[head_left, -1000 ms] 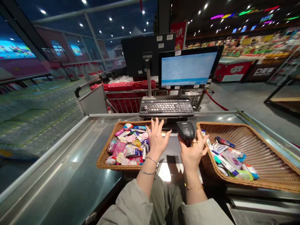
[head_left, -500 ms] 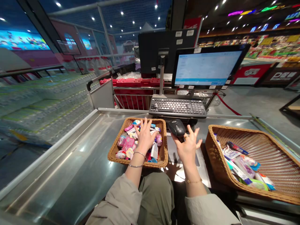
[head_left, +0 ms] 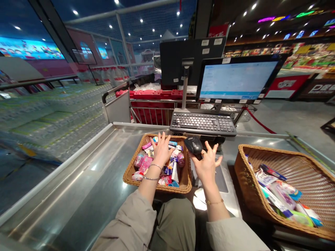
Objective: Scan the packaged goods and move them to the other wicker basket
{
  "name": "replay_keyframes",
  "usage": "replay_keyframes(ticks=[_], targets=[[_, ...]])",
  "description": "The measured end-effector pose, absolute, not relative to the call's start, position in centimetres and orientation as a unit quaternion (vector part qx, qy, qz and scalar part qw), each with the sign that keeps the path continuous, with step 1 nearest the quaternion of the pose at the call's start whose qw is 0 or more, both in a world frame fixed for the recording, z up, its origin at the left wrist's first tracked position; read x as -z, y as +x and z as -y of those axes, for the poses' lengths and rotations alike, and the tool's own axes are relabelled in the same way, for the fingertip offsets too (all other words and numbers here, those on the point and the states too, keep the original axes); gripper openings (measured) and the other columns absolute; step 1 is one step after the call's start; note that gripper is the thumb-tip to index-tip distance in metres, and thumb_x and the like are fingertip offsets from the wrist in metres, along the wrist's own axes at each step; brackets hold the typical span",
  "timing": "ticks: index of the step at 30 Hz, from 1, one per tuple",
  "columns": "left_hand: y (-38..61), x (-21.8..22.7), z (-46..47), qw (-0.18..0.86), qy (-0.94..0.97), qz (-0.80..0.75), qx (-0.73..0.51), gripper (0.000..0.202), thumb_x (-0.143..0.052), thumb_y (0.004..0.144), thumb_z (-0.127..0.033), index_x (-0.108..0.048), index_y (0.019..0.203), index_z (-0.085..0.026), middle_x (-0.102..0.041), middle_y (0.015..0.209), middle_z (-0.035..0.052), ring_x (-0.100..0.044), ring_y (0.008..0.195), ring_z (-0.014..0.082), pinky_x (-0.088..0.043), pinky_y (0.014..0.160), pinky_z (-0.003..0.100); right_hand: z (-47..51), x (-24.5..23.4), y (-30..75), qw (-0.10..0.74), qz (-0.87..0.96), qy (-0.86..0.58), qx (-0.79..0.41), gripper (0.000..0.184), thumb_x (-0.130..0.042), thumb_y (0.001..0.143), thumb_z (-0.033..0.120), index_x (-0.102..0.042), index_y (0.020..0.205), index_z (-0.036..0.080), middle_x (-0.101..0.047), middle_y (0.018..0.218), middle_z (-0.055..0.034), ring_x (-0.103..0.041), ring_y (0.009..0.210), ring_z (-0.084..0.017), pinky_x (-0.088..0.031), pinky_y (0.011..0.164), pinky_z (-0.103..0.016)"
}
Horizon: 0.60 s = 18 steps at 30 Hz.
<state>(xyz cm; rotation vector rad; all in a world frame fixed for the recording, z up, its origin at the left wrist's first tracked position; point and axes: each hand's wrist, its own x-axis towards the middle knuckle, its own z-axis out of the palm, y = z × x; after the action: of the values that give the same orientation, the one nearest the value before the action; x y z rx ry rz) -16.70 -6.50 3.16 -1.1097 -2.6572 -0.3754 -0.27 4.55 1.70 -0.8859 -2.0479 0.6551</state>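
Note:
My left hand (head_left: 161, 155) is open, fingers spread, over a wicker basket (head_left: 128, 174) of small packaged goods. It covers part of the contents; no item shows in its grasp. Visible in the basket are a pink pack (head_left: 145, 163), a white narrow box (head_left: 175, 172) and a purple round container (head_left: 180, 159). My right hand (head_left: 207, 169), just right of this basket, holds a black barcode scanner (head_left: 193, 144) between its thumb and a ringed finger. Its other fingers stick out. The scanner's head hangs near the basket's upper right rim.
At right stands a larger wicker basket (head_left: 242, 181) with several packaged items. A keyboard (head_left: 202, 122) and a lit monitor (head_left: 239, 80) are behind the hands. The metal counter (head_left: 86, 188) has a raised edge. Beyond it stand a cart (head_left: 150, 113) and stacked bottles (head_left: 52, 129).
My right hand and the scanner have shifted slightly left, closer to the middle basket. My left hand stays spread over the basket. The whole view has swung a little left.

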Motion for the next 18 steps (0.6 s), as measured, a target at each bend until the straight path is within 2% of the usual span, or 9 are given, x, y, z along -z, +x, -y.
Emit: replay_keyframes(ticks=[11,18], targets=[[-20.1,-2.3,5.8,0.117,-0.411,0.903,0.046,0.056,-0.067,0.090,-0.036,-0.056,0.142,-0.021,-0.032,0.165,0.0163,-0.017,0.156,0.0364,-0.004,0.120,0.074,-4.6,-0.5,-1.1,0.375,0.821,-0.352,-0.249,0.029,-0.055,0.088,0.040,-0.073,0.097,0.018,-0.049,0.154,-0.0164,-0.013,0.155,-0.039,-0.004,0.113,-0.079],[-21.9,-1.2,5.2,0.126,-0.430,0.893,0.029,0.036,-0.068,0.089,-0.038,-0.071,0.121,-0.022,-0.039,0.161,0.0157,-0.022,0.155,0.0365,-0.001,0.120,0.074,-4.9,0.4,-1.3,0.369,0.815,-0.360,-0.264,0.033,-0.055,0.087,0.047,-0.070,0.090,0.018,-0.049,0.153,-0.0161,-0.015,0.155,-0.041,-0.003,0.113,-0.078]])
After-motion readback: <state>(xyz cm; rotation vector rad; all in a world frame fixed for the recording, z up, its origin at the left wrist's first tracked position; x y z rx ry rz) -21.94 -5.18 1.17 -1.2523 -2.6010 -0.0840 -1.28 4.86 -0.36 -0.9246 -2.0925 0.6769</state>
